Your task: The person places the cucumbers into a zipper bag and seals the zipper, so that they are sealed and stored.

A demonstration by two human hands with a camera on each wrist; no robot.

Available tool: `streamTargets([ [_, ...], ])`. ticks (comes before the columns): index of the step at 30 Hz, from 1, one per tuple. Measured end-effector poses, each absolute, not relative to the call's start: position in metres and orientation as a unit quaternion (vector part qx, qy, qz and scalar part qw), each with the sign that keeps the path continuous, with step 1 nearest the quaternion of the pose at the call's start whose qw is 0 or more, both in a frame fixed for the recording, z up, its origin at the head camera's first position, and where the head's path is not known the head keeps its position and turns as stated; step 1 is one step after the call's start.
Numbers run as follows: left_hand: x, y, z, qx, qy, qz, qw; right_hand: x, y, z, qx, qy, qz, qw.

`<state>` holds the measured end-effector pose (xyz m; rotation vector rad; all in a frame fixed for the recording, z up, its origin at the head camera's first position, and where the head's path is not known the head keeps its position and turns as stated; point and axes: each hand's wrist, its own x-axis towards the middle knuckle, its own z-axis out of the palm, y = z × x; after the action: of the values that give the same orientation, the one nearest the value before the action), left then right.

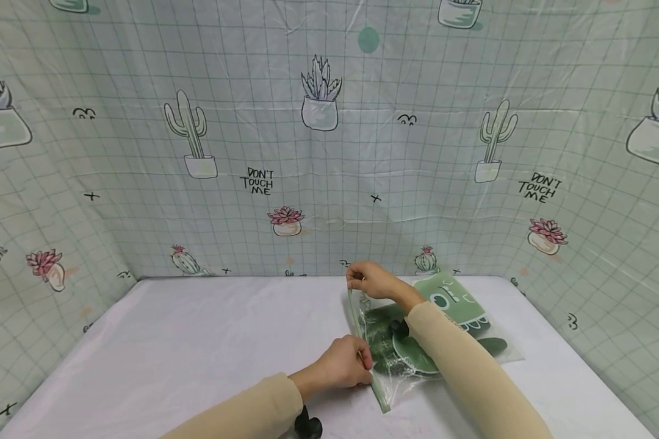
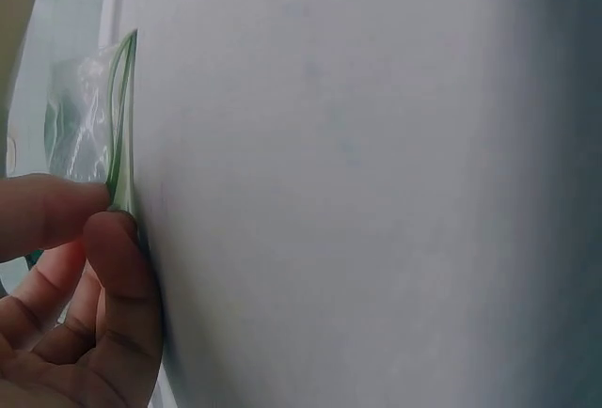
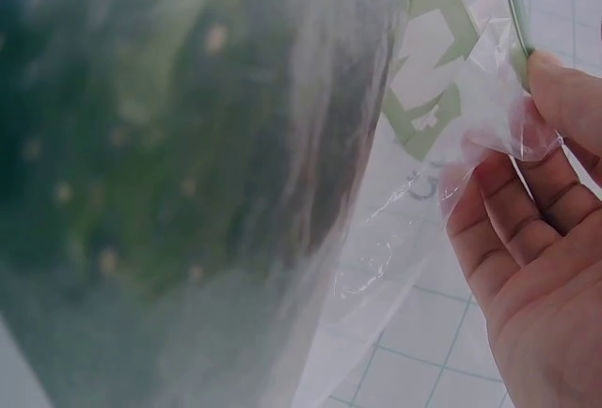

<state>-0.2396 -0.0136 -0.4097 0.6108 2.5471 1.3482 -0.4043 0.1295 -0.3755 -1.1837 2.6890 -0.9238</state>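
A clear plastic zip bag [image 1: 412, 385] lies toward the right of the table, its green zip edge [image 1: 382, 399] facing left. My left hand [image 1: 343, 364] pinches that edge near its front end between thumb and fingertips. At the far end of the same edge, my right hand [image 1: 376, 280] holds the corner with thumb and fingers. In the left wrist view the zip strips [image 2: 119, 117] stand slightly apart beyond the thumb. Inside the bag show a dark green piece with pale spots [image 3: 169, 145] and a lighter green piece with a printed eye [image 1: 464, 305], partly behind my right sleeve.
A white cloth covers the table [image 1: 225, 341]. Behind it and at both sides hangs a gridded curtain [image 1: 351, 164] printed with potted cacti. A small black object [image 1: 309, 425] shows beneath my left sleeve, at the wrist.
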Motion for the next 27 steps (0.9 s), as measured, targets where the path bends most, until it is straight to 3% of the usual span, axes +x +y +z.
streamTargets([
  [27, -0.216, -0.005, -0.408, 0.217, 0.86, 0.441, 0.134, -0.403, 0.128, -0.375, -0.386, 0.877, -0.288, 0.018],
])
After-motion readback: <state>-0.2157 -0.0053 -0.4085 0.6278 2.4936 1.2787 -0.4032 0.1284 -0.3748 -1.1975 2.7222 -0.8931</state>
